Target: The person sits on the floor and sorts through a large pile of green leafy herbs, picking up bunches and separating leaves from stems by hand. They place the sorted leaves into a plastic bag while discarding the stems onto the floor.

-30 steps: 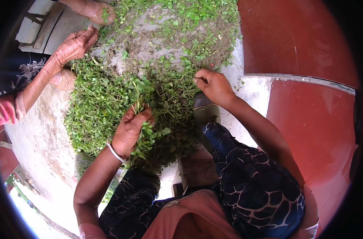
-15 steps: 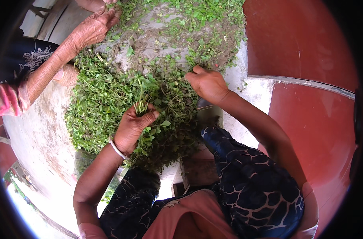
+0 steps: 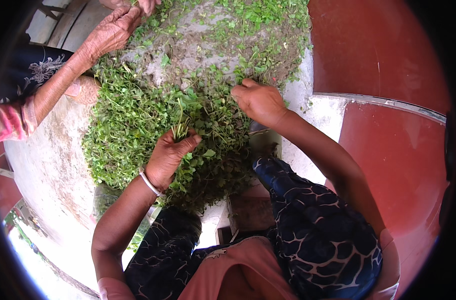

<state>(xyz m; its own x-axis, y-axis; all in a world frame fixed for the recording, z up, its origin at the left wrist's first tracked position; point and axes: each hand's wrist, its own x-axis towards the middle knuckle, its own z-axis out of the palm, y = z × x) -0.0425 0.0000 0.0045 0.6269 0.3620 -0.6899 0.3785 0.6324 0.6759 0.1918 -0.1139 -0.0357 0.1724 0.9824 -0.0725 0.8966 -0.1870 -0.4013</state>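
A big heap of green leafy herbs (image 3: pixel 138 125) lies spread over a pale concrete slab (image 3: pixel 53 165). My left hand (image 3: pixel 168 155), with a white bangle on its wrist, is closed around a small bunch of green stems (image 3: pixel 180 131) that stick up from the fist. My right hand (image 3: pixel 258 100) reaches further out into the greens, fingers curled and pinching at stems near the bare, soil-strewn patch (image 3: pixel 198 45). My knees in dark patterned cloth (image 3: pixel 318 235) are below the heap.
Another person's hands (image 3: pixel 113 30) work in the greens at the upper left, the forearm coming in from the left edge. A red floor (image 3: pixel 388 150) lies to the right of the slab. A small brown block (image 3: pixel 248 210) sits between my knees.
My right hand has moved further up and left into the greens. My left hand keeps its bunch and has shifted slightly up. The other person's hands have moved up toward the top edge.
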